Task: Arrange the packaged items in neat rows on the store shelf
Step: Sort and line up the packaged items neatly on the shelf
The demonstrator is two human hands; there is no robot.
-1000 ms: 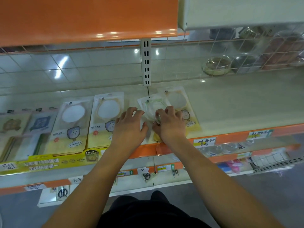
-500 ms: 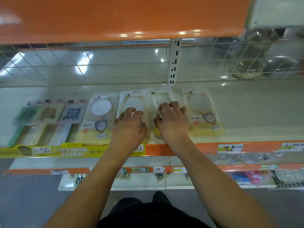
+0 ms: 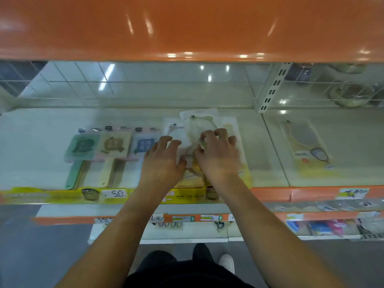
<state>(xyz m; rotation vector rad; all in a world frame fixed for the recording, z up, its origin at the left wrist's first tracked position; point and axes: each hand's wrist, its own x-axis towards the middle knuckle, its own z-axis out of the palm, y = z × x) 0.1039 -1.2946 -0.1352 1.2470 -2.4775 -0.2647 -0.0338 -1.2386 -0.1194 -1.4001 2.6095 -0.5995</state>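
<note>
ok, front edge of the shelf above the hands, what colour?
Orange, glossy, on the upper shelf edge; head view.

Cream shelf [image 3: 259,146] under flat packets [image 3: 307,146]

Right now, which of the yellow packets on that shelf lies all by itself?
The yellow packet far right, past the shelf's seam. It lies flat and alone, touched by neither hand, while the other yellow packets are bunched and overlapping under the left hand and right hand.

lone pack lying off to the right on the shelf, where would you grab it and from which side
Take the lone pack by its near, yellow bottom edge, coming in from the shelf's open front. It lies flat with its long axis running front to back and bare shelf around it, so that edge looks easiest to pinch or slide toward you. The orange shelf above probably rules out coming straight down.
</note>
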